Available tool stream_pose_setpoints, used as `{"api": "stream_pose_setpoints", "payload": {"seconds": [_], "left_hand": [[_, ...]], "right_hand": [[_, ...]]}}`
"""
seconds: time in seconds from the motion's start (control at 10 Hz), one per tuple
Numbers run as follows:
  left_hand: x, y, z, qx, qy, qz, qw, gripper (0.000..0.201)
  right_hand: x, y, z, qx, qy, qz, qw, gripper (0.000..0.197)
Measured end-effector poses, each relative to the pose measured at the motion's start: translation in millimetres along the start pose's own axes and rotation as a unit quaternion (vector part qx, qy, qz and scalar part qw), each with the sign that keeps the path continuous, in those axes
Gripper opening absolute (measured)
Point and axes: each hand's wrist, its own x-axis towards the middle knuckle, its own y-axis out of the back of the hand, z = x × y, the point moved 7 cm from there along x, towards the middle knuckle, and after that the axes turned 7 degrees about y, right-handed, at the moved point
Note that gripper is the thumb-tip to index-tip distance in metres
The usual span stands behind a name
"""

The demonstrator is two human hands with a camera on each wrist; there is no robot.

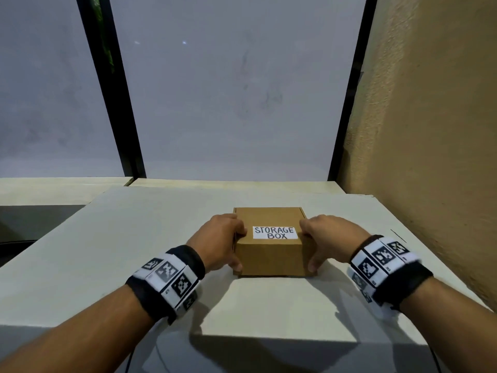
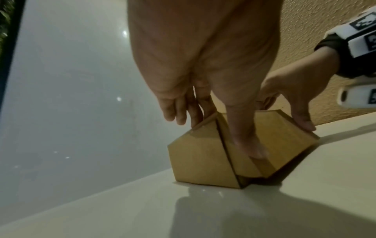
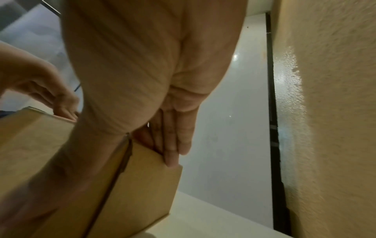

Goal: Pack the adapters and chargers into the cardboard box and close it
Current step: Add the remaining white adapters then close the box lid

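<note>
A closed brown cardboard box with a white "STORAGE BOX" label sits on the white table. My left hand grips its left side, fingers over the top edge and thumb down the front face. My right hand holds the right side the same way. In the left wrist view the left hand straddles a corner of the box, with the right hand beyond. The right wrist view shows the right hand on the box. No adapters or chargers are in view.
A textured tan wall stands close on the right of the table. Grey panels with black frames rise behind it. The table's left edge drops to a darker surface.
</note>
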Motion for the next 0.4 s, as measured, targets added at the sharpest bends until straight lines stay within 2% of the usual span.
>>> {"api": "stream_pose_setpoints", "payload": {"seconds": [0.2, 0.3, 0.4], "left_hand": [[8, -5, 7, 0.064, -0.048, 0.021, 0.997, 0.048], [9, -8, 6, 0.052, -0.071, 0.01, 0.996, 0.035], [16, 7, 3, 0.01, -0.057, -0.06, 0.997, 0.032]], "right_hand": [[11, 0, -11, -0.108, 0.043, -0.002, 0.993, 0.05], [13, -2, -14, -0.1, 0.054, -0.017, 0.993, 0.046], [13, 16, -9, -0.049, 0.048, -0.045, 0.997, 0.036]]}}
